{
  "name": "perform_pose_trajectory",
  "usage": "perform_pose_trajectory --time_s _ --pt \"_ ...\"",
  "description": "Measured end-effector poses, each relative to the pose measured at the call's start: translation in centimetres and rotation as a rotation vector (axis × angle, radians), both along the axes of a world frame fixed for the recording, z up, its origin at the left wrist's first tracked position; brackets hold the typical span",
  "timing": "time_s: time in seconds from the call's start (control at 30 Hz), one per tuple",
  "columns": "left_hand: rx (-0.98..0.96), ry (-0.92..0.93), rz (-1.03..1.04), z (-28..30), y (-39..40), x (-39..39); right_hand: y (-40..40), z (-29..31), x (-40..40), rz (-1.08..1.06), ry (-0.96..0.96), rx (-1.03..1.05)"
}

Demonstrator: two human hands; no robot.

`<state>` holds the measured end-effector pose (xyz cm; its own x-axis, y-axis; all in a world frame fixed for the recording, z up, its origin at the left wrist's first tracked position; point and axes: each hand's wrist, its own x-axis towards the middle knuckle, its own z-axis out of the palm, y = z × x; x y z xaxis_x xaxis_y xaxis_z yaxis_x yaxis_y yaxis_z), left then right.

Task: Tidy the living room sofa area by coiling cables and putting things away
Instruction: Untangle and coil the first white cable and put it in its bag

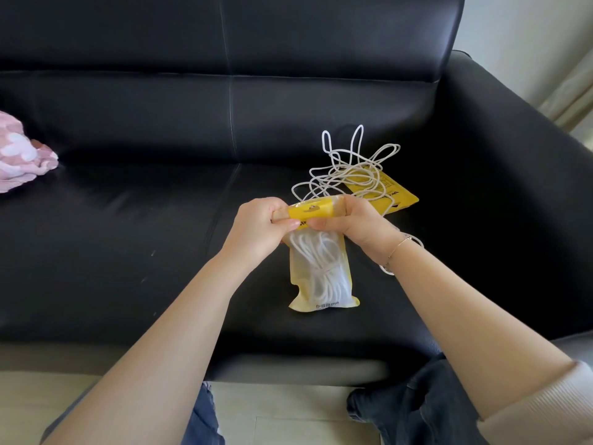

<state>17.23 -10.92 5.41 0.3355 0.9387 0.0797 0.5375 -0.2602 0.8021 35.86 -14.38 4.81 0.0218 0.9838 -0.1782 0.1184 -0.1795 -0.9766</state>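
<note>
Cables number two, both white cord. One is coiled inside a translucent yellow-edged pouch (321,271), which hangs just above the sofa (144,236) seat; left hand (256,229) and right hand (356,226) each keep a clenched grip on its yellow top strip. Behind the pouch, a second cable (349,168) sprawls in loose loops over a second, flat yellow pouch (398,195). Far left on the sofa's black glossy leather lies one pink cloth (22,155), seemingly fleecy.
</note>
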Motion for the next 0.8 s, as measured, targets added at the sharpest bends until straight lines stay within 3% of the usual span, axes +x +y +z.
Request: perform_pose_trajectory --time_s 0.13,0.2,0.3,0.4,0.67,0.8 --pt "0.067 0.105 0.000 -0.2 0.0 0.1 0.0 -0.3 -0.5 -0.045 0.012 0.003" --pt "-0.041 0.003 0.031 -0.2 0.2 -0.1 0.0 -0.2 -0.6 -0.078 0.047 -0.010" --pt "-0.275 -0.309 0.110 0.1 0.3 -0.3 0.0 -0.1 -0.6 -0.153 0.115 -0.013" --pt "-0.338 -0.371 0.099 0.1 0.4 -0.7 0.0 0.0 -0.5 -0.171 0.067 0.019" --pt "-0.003 -0.119 0.177 -0.5 0.3 -0.8 -0.7 0.9 1.1 0.040 -0.034 0.032" --pt "0.088 -0.058 0.201 -0.6 0.5 -0.9 -0.8 0.7 1.7 -0.007 -0.116 0.063"
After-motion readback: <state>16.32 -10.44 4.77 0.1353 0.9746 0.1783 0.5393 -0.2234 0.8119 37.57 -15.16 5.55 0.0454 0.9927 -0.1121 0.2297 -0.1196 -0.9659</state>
